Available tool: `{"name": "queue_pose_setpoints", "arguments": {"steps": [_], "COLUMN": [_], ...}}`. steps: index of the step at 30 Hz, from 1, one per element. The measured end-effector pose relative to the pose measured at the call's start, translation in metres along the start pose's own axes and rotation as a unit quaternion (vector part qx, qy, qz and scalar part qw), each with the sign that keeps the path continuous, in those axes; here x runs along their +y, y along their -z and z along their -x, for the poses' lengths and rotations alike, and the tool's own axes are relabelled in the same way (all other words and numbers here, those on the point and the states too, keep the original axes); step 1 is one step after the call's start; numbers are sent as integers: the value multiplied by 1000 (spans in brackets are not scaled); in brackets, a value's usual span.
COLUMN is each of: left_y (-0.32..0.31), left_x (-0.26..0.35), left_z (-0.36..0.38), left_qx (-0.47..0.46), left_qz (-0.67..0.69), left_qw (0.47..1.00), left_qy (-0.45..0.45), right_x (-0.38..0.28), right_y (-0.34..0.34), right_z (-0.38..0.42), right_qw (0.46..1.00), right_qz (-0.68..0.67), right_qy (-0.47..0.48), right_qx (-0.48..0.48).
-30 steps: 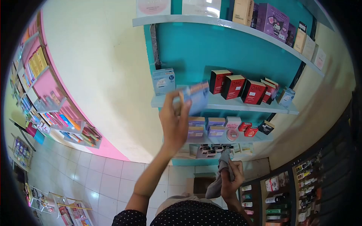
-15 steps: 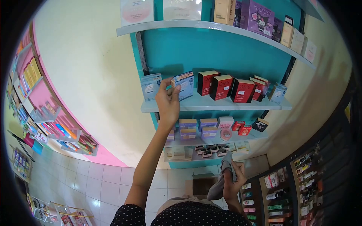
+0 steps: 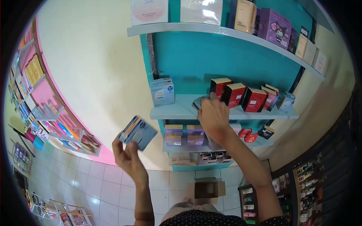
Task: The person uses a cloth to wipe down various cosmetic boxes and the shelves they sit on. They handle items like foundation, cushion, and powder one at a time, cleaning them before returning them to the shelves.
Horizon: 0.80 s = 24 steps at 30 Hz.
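My left hand [image 3: 130,160] is closed around a light-blue product box [image 3: 140,132], held tilted out in front of the pale wall, left of the shelves. On the middle shelf [image 3: 181,112], my right hand [image 3: 214,117] grips a grey cloth [image 3: 197,103] and presses it near the front of the board. Just beyond those fingers stand several red-and-black boxes [image 3: 234,94]. Other light-blue boxes [image 3: 163,95] stand upright at the shelf's left end. Part of the cloth is hidden behind my right hand.
Overhead, an upper shelf [image 3: 211,28] carries beige, white and purple boxes. Purple-and-tan boxes [image 3: 174,130] sit on a lower shelf. An open cardboard box [image 3: 206,190] rests on the tiled floor. Racks of bottles [image 3: 249,199] stand at the right.
My left hand has lifted the light-blue box off the shelf and brought it down to the left. My right hand has risen with the cloth from waist level to the middle shelf.
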<state>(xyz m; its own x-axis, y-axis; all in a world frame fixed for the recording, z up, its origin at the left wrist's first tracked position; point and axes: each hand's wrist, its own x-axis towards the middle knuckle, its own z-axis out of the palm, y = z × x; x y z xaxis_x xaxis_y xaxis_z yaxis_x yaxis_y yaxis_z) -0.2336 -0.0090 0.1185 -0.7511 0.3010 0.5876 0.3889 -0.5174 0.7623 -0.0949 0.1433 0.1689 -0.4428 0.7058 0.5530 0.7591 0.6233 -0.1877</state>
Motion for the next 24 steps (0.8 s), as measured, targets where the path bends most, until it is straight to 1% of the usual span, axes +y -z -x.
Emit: {"name": "queue_pose_setpoints", "arguments": {"steps": [2,4,6,7,9,10,12,13,15,19,21,22,24], "left_y": [17,35,48,52,57,59,62,64,65,60,59,60,64], "left_x": [-4,-11,-15,-17,-18,-18,-20,-21,-23,-26,-28,-30,-33], "left_z": [7,14,20,23,27,28,31,33,38,40,40,40,40], "left_qx": [15,44,54,60,69,76,89,93,97,93,93,91,91], "left_qz": [-3,-37,-43,-48,-55,-63,-67,-66,-64,-48,-43,-47,-49], "left_qw": [1000,997,995,993,992,991,988,987,985,985,984,984,983], "left_qy": [15,58,74,84,87,94,104,115,130,137,145,148,151], "right_x": [-5,-11,-16,-17,-13,-10,-7,-7,-9,-14,-17,-16,-8], "right_y": [-9,-15,-19,-21,-22,-18,-5,-6,-8,-15,-6,-1,11], "right_z": [-16,-28,-33,-31,-24,-20,-17,-21,-32,-44,-43,-37,-14], "right_qw": [1000,999,996,996,990,990,991,991,995,995,982,982,971], "right_qz": [6,12,-24,-21,-69,-67,-68,-62,14,30,-36,-33,-161], "right_qy": [6,14,45,48,114,116,86,89,21,25,41,41,121], "right_qx": [-14,-31,-70,-76,-35,-39,-71,-75,-98,-95,-182,-182,-126]}}
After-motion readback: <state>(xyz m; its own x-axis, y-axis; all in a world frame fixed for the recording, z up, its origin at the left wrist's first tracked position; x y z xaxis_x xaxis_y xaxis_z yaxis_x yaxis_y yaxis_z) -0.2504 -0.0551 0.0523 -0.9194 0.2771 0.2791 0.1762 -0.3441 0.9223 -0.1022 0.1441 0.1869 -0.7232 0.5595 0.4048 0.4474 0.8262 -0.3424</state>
